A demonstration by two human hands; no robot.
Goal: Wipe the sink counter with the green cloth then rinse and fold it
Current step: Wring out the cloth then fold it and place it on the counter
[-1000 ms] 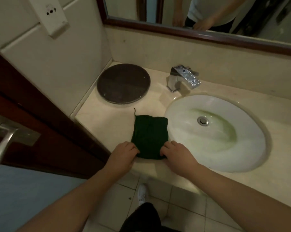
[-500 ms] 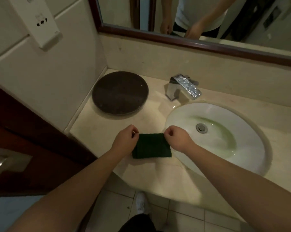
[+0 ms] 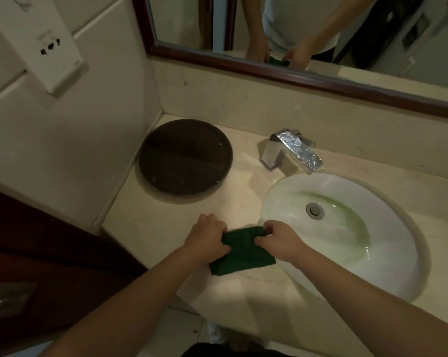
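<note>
Holding the cloth (image 3: 241, 256) on the tabletop (image 3: 145, 228), just left of the sink (image 3: 346, 256). Pinching its left edge with the left hand (image 3: 208, 240), its far corner with the right hand (image 3: 282, 241); closed on fabric with both grips.

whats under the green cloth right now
The green cloth rests on the beige counter, which shows beyond its edges. The patch directly beneath is covered, so unseen.
</note>
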